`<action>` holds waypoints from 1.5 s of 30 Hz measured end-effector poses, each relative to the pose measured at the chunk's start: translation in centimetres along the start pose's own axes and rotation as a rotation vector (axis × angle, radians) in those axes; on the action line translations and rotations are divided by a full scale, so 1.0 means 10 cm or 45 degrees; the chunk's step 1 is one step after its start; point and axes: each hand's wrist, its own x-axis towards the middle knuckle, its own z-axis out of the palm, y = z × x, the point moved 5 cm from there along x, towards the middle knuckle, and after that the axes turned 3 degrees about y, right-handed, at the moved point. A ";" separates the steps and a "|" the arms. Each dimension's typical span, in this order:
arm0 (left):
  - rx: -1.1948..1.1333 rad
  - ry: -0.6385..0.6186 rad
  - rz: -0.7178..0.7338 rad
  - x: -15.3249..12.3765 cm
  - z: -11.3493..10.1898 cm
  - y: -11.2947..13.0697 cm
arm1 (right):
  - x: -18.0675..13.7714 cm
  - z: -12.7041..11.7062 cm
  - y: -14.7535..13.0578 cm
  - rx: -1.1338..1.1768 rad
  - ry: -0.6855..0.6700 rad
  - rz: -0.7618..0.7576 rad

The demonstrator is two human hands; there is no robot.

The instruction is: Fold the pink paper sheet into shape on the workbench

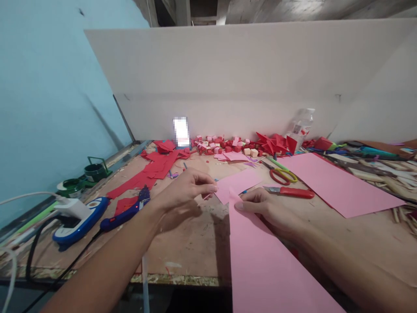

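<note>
A long pink paper strip (260, 261) runs from the table's near edge toward the middle. My right hand (263, 206) rests on its far end, fingers curled and thumb pressed on the paper's corner. My left hand (187, 187) is raised beside it, fingers pinched together at the edge of a smaller pink sheet (237, 182). A small thin thing may be in that pinch; I cannot make it out.
A red utility knife (291, 191) and scissors (282, 175) lie just beyond my right hand. A large pink sheet (339, 184) lies right. Red paper scraps (153, 171), small cubes (228, 147), a bottle (301, 124) sit at the back. A blue glue gun (125, 213) and a charger (76, 217) are left.
</note>
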 end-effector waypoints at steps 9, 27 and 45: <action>-0.095 0.037 -0.012 0.01 0.14 0.03 | 0.00 0.05 -0.06 -0.109 0.003 -0.026; 0.083 0.392 0.007 0.06 -0.02 -0.04 | -0.01 0.03 0.00 -0.012 -0.030 -0.017; -0.136 -0.104 -0.176 -0.02 0.32 -0.08 | 0.03 -0.12 -0.04 0.305 0.173 0.001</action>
